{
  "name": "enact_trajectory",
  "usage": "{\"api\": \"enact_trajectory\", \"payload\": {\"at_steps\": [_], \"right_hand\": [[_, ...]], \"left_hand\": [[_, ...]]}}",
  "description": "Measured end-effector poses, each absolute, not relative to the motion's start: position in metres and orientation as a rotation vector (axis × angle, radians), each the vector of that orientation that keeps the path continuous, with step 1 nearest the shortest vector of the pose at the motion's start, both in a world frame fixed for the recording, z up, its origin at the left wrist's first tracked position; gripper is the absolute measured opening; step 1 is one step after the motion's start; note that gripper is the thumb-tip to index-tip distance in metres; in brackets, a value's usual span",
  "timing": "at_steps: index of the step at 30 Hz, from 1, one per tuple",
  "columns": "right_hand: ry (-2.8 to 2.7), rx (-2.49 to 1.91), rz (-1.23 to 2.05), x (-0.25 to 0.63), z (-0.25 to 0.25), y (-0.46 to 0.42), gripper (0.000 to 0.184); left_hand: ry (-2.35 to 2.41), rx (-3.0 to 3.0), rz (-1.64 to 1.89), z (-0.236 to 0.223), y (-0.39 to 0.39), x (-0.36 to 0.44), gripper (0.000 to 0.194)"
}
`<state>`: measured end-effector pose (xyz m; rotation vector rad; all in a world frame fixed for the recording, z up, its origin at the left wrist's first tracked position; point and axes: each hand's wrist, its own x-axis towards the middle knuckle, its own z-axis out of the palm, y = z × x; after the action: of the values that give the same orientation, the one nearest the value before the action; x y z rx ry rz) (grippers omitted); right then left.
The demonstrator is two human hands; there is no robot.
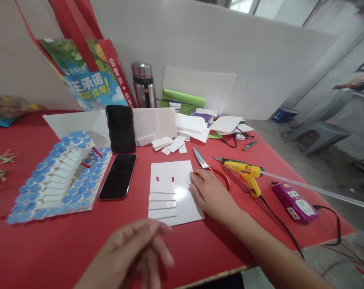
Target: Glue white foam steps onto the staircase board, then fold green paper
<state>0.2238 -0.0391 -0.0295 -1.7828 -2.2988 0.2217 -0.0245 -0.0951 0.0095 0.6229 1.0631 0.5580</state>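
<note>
A white foam board lies flat on the red table. Several white strips overlap like steps on its left half, with two small red pieces above them. My right hand rests palm down on the board's right edge, fingers stretched out, close to the scissors with orange-red handles. Below the board's near left corner hovers my left hand, its fingers loosely bent and apart, holding nothing that I can see. A yellow glue gun with a long clear glue stick lies right of the scissors.
To the left stand a blue-and-white stepped model, a phone and a black case. Loose white pieces, a steel flask and a bag are behind. A purple power socket lies right, its cable near the edge.
</note>
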Motion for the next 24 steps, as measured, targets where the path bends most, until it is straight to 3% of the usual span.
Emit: {"api": "enact_trajectory", "payload": {"at_steps": [3, 7, 11, 14, 20, 24], "right_hand": [[-2.279, -1.728, 0.239, 0.227, -0.026, -0.038, 0.030], [-2.148, -1.674, 0.156, 0.240, -0.015, -0.052, 0.026], [-2.039, -1.806, -0.012, 0.275, -0.013, -0.091, 0.049], [-1.903, -1.956, -0.187, 0.314, -0.023, -0.122, 0.053], [-1.694, -2.089, -0.259, 0.376, -0.046, -0.138, 0.065], [-1.546, -2.229, -0.073, 0.385, -0.049, -0.117, 0.072]], "left_hand": [[1.241, 1.082, 0.897, 0.029, -0.039, -0.038, 0.035], [1.443, 1.712, 1.049, 0.034, 0.064, -0.039, 0.022], [1.680, 2.369, 0.597, 0.019, 0.137, -0.017, 0.033], [1.597, 2.531, 0.438, 0.008, 0.159, 0.003, 0.035], [1.538, 2.634, 0.312, -0.005, 0.169, 0.021, 0.024], [1.534, 2.581, 0.350, -0.007, 0.171, 0.023, 0.022]]}}
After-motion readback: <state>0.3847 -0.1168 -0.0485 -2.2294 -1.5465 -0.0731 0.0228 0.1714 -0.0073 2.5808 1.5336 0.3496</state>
